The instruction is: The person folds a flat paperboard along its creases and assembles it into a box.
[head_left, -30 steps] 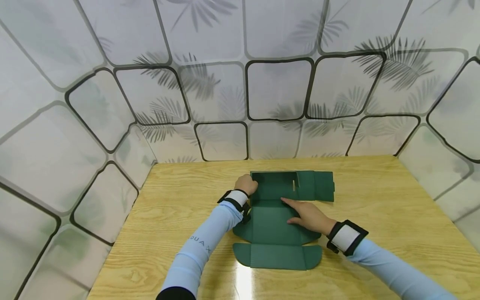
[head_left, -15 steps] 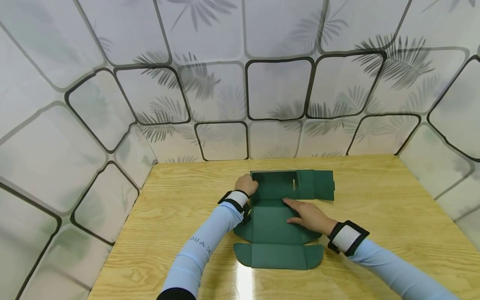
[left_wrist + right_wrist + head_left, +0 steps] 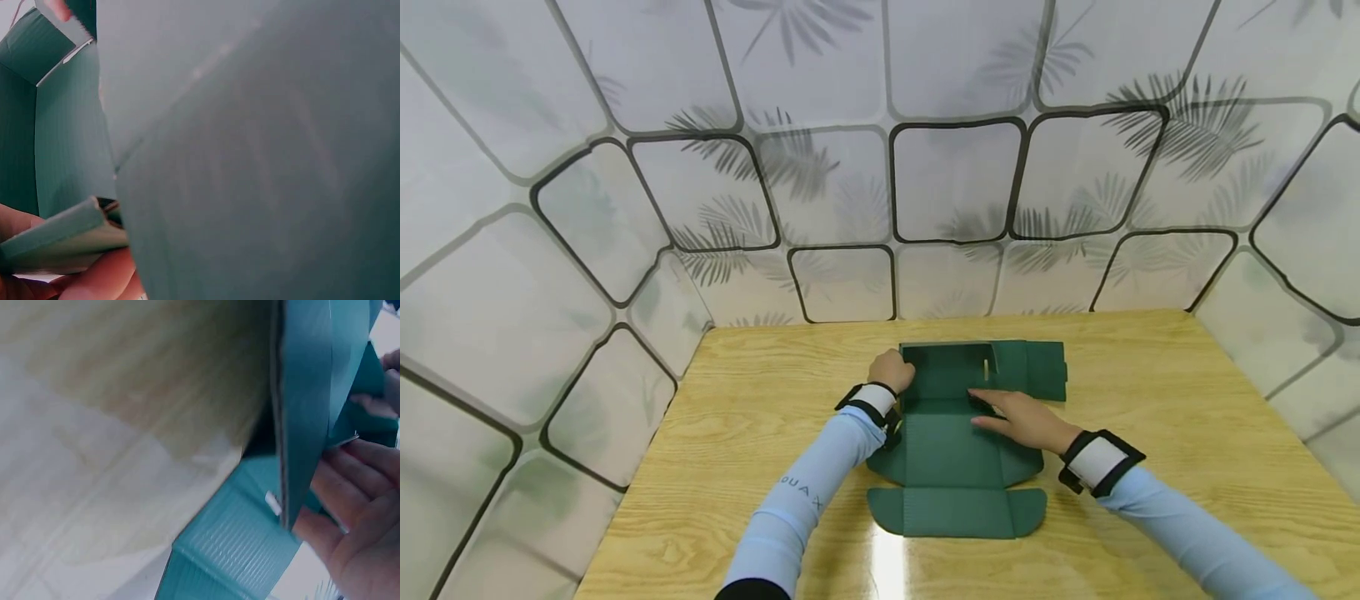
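A green cardboard box (image 3: pixel 955 454), partly folded, lies on the wooden table. Its far end has raised walls, while the lid part is spread flat toward the person. At the far left corner, the left hand (image 3: pixel 891 371) grips the box's side wall. The left wrist view shows its fingers (image 3: pixel 103 278) curled round the folded double wall (image 3: pixel 53 240). Over the box's middle, the right hand (image 3: pixel 1026 417) has its fingers stretched out, fingertips near the inner fold. In the right wrist view, these straight fingers (image 3: pixel 359 475) touch the box beside a raised green flap (image 3: pixel 306 419).
The box's right side panel (image 3: pixel 1045 371) lies folded out to the right, with a narrow slot near its base. Rounded flaps (image 3: pixel 1026 512) stick out at the near end. Behind the wooden table (image 3: pixel 760 433) stands a patterned wall covering (image 3: pixel 955 183).
The right hand has lifted slightly and shifted a little away from the person, its fingers and thumb now spread apart. The left hand keeps its grip in the same place.
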The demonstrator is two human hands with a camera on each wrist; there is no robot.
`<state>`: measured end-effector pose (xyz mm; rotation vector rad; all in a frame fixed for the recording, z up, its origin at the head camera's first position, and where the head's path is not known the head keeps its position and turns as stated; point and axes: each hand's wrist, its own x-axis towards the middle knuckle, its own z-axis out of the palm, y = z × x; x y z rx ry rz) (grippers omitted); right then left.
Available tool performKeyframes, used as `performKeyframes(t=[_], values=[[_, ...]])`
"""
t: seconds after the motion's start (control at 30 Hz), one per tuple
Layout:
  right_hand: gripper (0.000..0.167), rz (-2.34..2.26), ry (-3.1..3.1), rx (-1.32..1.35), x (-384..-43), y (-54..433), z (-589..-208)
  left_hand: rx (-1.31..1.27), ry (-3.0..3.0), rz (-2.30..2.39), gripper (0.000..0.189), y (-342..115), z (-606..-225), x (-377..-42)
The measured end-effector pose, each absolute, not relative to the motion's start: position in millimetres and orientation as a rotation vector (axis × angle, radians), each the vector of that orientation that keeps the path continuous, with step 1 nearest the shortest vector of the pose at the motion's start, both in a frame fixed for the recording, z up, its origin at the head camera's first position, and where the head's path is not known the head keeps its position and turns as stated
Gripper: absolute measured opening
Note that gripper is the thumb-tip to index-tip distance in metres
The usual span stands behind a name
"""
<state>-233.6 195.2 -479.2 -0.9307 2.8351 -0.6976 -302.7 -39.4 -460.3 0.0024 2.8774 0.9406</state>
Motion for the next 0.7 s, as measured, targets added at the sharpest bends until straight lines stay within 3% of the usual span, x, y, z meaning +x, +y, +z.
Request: performKeyframes(t=[0.1, 0.27, 0.37, 0.6, 0.7], values=[[0.051, -0.681, 2.917, -0.924, -238, 199, -472, -0.016, 2.875, 0.939, 0.038, -40, -460, -302], [0.022, -0.716, 3.169, -1.084, -247, 209, -460, -0.019, 2.883, 0.951, 0.040, -40, -461, -301], [0.014, -0.925, 3.288, -1.007, -260, 220, -453, -0.014, 2.884, 0.958, 0.041, -40, -461, -300], [0.049, -1.732, 3.001, -0.176, -301, 259, -439, -0.007, 2.894, 0.960, 0.040, -40, -461, -299], [0.065, -1.939, 2.690, -0.044, -314, 280, -443, -0.015, 2.897, 0.960, 0.039, -40, -461, -300]])
